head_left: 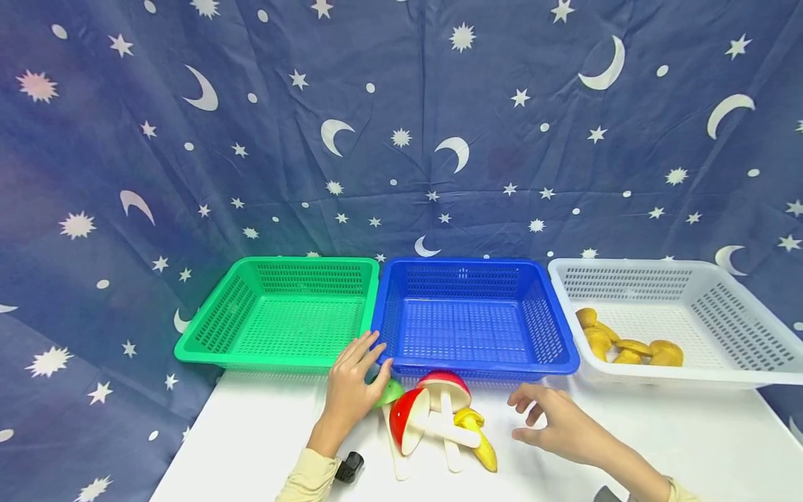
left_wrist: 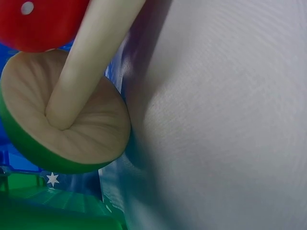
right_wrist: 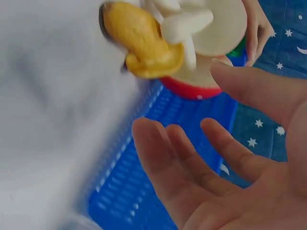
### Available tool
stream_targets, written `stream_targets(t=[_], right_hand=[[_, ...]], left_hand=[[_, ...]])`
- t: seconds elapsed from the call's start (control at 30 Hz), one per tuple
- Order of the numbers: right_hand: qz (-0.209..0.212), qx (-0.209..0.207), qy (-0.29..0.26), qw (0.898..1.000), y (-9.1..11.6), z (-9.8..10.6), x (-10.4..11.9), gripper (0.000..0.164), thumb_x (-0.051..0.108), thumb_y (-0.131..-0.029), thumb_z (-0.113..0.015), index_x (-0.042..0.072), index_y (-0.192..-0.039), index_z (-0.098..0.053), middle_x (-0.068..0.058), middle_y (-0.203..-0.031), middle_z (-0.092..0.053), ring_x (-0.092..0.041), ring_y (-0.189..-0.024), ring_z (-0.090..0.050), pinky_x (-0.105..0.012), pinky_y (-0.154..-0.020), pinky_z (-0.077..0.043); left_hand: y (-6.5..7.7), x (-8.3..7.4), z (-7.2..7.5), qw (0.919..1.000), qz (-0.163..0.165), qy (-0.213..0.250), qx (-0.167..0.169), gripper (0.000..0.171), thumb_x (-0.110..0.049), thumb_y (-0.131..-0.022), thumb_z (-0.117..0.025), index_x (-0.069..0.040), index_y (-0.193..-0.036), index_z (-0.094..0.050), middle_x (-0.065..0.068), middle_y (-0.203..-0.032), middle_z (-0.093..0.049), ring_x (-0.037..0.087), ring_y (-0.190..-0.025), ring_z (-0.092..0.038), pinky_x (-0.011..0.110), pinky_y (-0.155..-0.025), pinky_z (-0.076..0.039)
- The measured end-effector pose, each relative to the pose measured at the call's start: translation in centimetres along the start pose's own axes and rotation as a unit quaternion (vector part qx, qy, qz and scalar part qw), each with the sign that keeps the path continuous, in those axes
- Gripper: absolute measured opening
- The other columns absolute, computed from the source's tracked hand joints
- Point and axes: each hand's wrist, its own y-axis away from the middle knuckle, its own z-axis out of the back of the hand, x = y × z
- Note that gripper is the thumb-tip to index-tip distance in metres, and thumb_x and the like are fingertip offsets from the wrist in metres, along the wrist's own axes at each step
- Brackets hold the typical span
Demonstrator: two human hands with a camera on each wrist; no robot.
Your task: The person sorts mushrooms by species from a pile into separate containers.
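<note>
My left hand [head_left: 353,385] is over the green-capped toy mushroom [head_left: 390,392], thumb beside its cap, fingers extended toward the gap between two baskets. In the left wrist view that mushroom's pale stem and underside show large. Two red-capped toy mushrooms [head_left: 406,422] lie crossed beside it, one cap against the blue basket [head_left: 477,368]. A yellow toy mushroom [head_left: 484,446] lies at their right. My right hand [head_left: 558,422] hovers to the right of the yellow mushroom with fingers loosely bent and nothing in its grasp; the right wrist view shows its fingers [right_wrist: 153,148] spread.
At the left stands a green basket [head_left: 270,360], with the blue one in the middle. A white basket [head_left: 690,376] on the right holds several yellow mushrooms [head_left: 627,352]. Behind them hangs a dark blue curtain [head_left: 389,139] with moons and stars. White cloth covers the table [head_left: 251,446].
</note>
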Motion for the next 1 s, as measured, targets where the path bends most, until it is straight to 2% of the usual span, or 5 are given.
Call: stream_targets(t=[0.1, 0.3, 0.47, 0.77, 1.0], right_hand=[[0.004, -0.003, -0.011, 1.000, -0.1, -1.1, -0.1, 0.035, 0.021, -0.074, -0.079, 0.010, -0.102, -0.061, 0.000, -0.089, -0.057, -0.010, -0.075, -0.058, -0.028, -0.065, -0.051], [0.018, -0.006, -0.033, 0.999, -0.5, -2.8, -0.3, 0.038, 0.021, -0.074, -0.079, 0.007, -0.103, -0.060, -0.003, -0.090, -0.058, -0.014, -0.073, -0.058, -0.028, -0.065, -0.049], [0.005, -0.004, -0.049, 0.999, -0.8, -4.4, -0.4, 0.039, 0.020, -0.072, -0.080, 0.006, -0.102, -0.059, -0.004, -0.089, -0.058, -0.015, -0.072, -0.057, -0.029, -0.063, -0.048], [-0.018, -0.019, -0.044, 0.999, -1.0, -7.4, -0.6, 0.049, 0.019, -0.064, -0.086, 0.009, -0.102, -0.058, 0.001, -0.087, -0.053, -0.010, -0.069, -0.049, -0.021, -0.058, -0.043], [-0.019, -0.023, -0.058, 0.998, -1.3, -8.1, -1.1, 0.046, 0.009, -0.064, -0.084, 0.008, -0.101, -0.056, 0.005, -0.080, -0.052, -0.008, -0.065, -0.049, -0.020, -0.056, -0.044]], left_hand=[[0.0, -0.1, 0.0, 1.0000, -0.002, 0.002, -0.002, 0.028, -0.022, -0.082, -0.066, 0.000, -0.098, -0.073, 0.016, -0.112, -0.067, 0.033, -0.108, -0.061, 0.052, -0.091, -0.048], [-0.1, -0.1, 0.1, 0.9999, 0.010, 0.001, 0.007, 0.028, -0.022, -0.082, -0.067, -0.001, -0.099, -0.073, 0.015, -0.114, -0.066, 0.033, -0.110, -0.060, 0.046, -0.098, -0.045], [0.0, 0.0, 0.0, 1.0000, 0.004, 0.000, 0.002, 0.027, -0.022, -0.083, -0.066, -0.001, -0.098, -0.073, 0.015, -0.113, -0.066, 0.033, -0.109, -0.061, 0.048, -0.095, -0.047], [0.0, -0.1, -0.1, 1.0000, 0.007, 0.002, 0.005, 0.028, -0.023, -0.083, -0.066, -0.001, -0.099, -0.073, 0.015, -0.114, -0.066, 0.032, -0.110, -0.060, 0.048, -0.095, -0.047], [0.0, 0.0, -0.1, 1.0000, -0.003, 0.003, -0.007, 0.029, -0.023, -0.083, -0.065, 0.000, -0.097, -0.073, 0.016, -0.113, -0.066, 0.033, -0.108, -0.061, 0.053, -0.090, -0.048]])
